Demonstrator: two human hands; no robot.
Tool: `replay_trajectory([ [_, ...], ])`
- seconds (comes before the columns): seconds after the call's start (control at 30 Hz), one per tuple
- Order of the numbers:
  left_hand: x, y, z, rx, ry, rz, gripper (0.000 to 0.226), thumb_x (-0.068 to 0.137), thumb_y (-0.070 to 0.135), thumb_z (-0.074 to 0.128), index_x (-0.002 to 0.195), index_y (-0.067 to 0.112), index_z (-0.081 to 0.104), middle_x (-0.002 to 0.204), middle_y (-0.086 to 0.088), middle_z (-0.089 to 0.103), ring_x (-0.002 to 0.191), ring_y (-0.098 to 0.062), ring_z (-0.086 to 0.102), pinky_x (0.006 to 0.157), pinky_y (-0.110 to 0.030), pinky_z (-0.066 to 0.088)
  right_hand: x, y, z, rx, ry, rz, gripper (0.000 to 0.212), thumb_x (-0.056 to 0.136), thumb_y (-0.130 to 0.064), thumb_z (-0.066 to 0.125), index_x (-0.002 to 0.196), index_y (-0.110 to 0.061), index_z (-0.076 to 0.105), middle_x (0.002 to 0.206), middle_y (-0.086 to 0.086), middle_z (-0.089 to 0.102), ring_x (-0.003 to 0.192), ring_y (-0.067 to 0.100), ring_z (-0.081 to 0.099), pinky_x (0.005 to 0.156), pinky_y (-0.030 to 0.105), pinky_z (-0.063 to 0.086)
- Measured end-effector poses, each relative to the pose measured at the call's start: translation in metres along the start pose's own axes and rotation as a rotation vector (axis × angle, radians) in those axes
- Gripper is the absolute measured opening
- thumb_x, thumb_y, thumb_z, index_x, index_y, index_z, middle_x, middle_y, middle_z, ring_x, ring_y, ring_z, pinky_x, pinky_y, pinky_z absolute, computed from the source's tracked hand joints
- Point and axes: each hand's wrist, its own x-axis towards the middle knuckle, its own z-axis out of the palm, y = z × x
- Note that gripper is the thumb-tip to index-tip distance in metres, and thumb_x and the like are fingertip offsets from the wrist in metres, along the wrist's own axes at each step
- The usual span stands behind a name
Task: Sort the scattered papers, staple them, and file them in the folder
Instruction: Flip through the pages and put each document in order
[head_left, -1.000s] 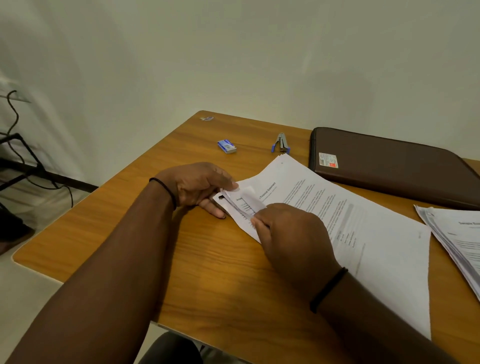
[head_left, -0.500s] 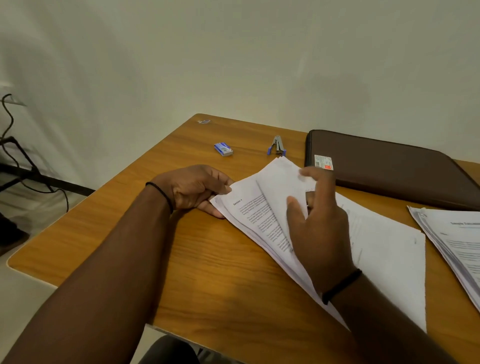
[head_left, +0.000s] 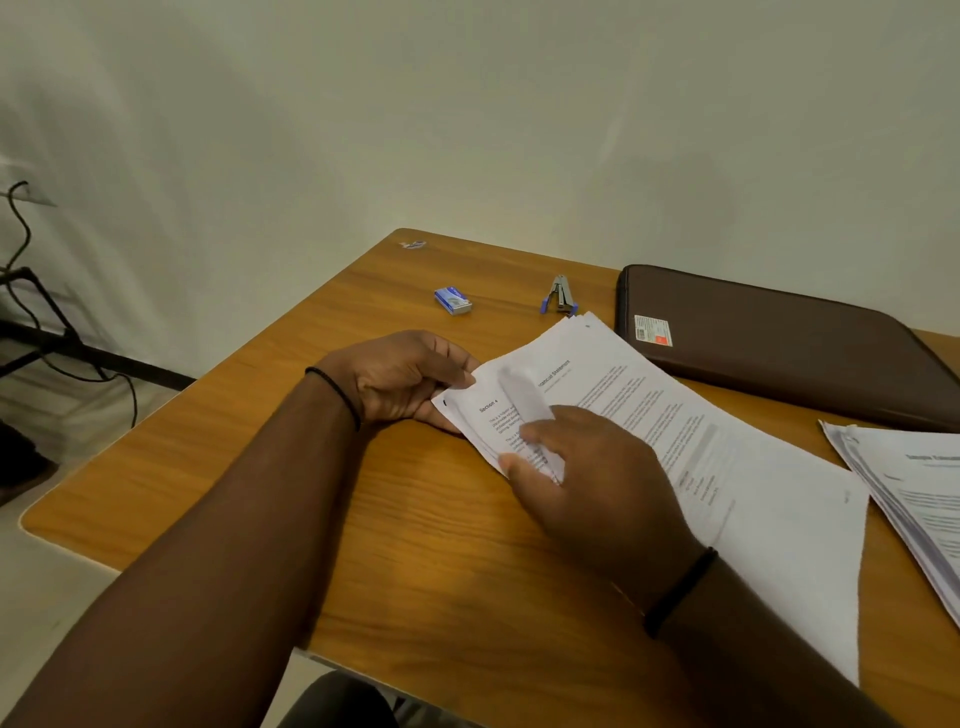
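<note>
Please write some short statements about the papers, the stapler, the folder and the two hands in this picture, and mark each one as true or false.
1. The left hand holds the corner of the paper stack on the table. True.
2. The stapler is in the right hand. False: it lies on the table beyond the papers, and the right hand lifts a page corner.
3. The brown folder lies closed. True.
4. The small blue box rests on the folder. False: it sits on the bare table, left of the stapler.
5. A second paper pile lies at the right edge. True.
</note>
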Motion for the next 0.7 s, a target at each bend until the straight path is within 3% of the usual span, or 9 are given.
replay_trajectory([
  [0.07,0.0,0.0,-0.001,0.002,0.009,0.001,0.024,0.1,-0.001,0.045,0.113,-0.004,0.064,0.1,-0.019,0.075,0.084,-0.026,0.075,0.058,-0.033,0.062,0.001,-0.001,0.005,-0.094,-0.016,-0.055,0.052,0.093,-0.061,0.05,0.129,-0.026,0.064,0.129,-0.007,0.064,0.111,0.014,0.061,0.082,0.018,0.041],
  [0.23,0.001,0.001,0.001,0.012,0.009,-0.007,0.025,0.098,0.0,0.047,0.117,-0.007,0.062,0.102,-0.022,0.074,0.084,-0.029,0.075,0.059,-0.034,0.063,0.0,0.003,0.017,-0.165,0.106,-0.128,0.027,0.089,-0.038,0.057,0.087,-0.019,0.076,0.083,-0.001,0.074,0.064,0.016,0.069,0.053,0.021,0.053],
  [0.3,0.0,0.001,0.003,0.013,0.025,-0.011,0.021,0.098,0.001,0.047,0.11,-0.004,0.064,0.1,-0.021,0.074,0.083,-0.029,0.075,0.058,-0.035,0.063,-0.001,0.001,0.015,-0.155,0.095,-0.091,0.022,0.091,-0.036,0.06,0.091,-0.02,0.076,0.088,-0.001,0.075,0.068,0.017,0.07,0.058,0.023,0.054],
  [0.37,0.001,0.001,0.003,0.024,0.048,-0.007,0.02,0.099,0.001,0.047,0.107,-0.002,0.065,0.099,-0.02,0.075,0.082,-0.028,0.075,0.058,-0.035,0.063,-0.001,0.0,0.012,-0.109,0.04,-0.049,0.027,0.097,-0.041,0.056,0.106,-0.022,0.074,0.104,-0.002,0.073,0.086,0.016,0.07,0.073,0.025,0.054],
  [0.43,0.001,0.001,0.003,0.049,0.048,0.002,0.021,0.098,-0.001,0.047,0.109,-0.003,0.066,0.099,-0.019,0.075,0.081,-0.026,0.075,0.058,-0.034,0.063,0.001,0.002,0.006,-0.024,-0.018,0.046,0.036,0.098,-0.051,0.05,0.112,-0.027,0.072,0.111,-0.012,0.07,0.094,0.01,0.066,0.081,0.018,0.047],
  [0.5,0.002,0.0,0.003,0.07,0.042,0.009,0.024,0.098,-0.001,0.046,0.113,-0.004,0.065,0.102,-0.018,0.075,0.083,-0.025,0.075,0.059,-0.033,0.063,0.001,0.003,0.0,0.154,-0.054,0.148,0.037,0.092,-0.056,0.055,0.1,-0.026,0.076,0.096,-0.018,0.069,0.083,0.007,0.063,0.077,0.016,0.047],
  [0.57,0.003,-0.001,0.002,0.074,0.043,0.01,0.025,0.099,-0.001,0.046,0.114,-0.003,0.065,0.103,-0.018,0.074,0.083,-0.025,0.075,0.061,-0.034,0.063,0.0,0.005,-0.001,0.301,0.063,0.165,0.03,0.089,-0.051,0.063,0.093,-0.024,0.076,0.087,-0.014,0.072,0.077,0.006,0.064,0.074,0.021,0.053],
  [0.63,0.003,-0.001,0.001,0.071,0.042,0.013,0.025,0.099,0.0,0.046,0.112,-0.002,0.067,0.102,-0.018,0.074,0.083,-0.024,0.075,0.061,-0.034,0.063,0.0,0.007,0.0,0.358,0.199,0.213,0.019,0.092,-0.038,0.065,0.109,-0.029,0.069,0.094,-0.009,0.072,0.081,0.005,0.066,0.069,0.017,0.052],
  [0.7,0.004,-0.001,0.001,0.076,0.027,0.014,0.025,0.099,0.001,0.046,0.114,-0.001,0.067,0.107,-0.018,0.073,0.085,-0.024,0.075,0.061,-0.034,0.063,0.001,0.009,-0.002,0.405,0.309,0.25,0.037,0.096,-0.025,0.062,0.127,-0.039,0.05,0.102,-0.007,0.068,0.078,0.007,0.066,0.059,0.014,0.052],
])
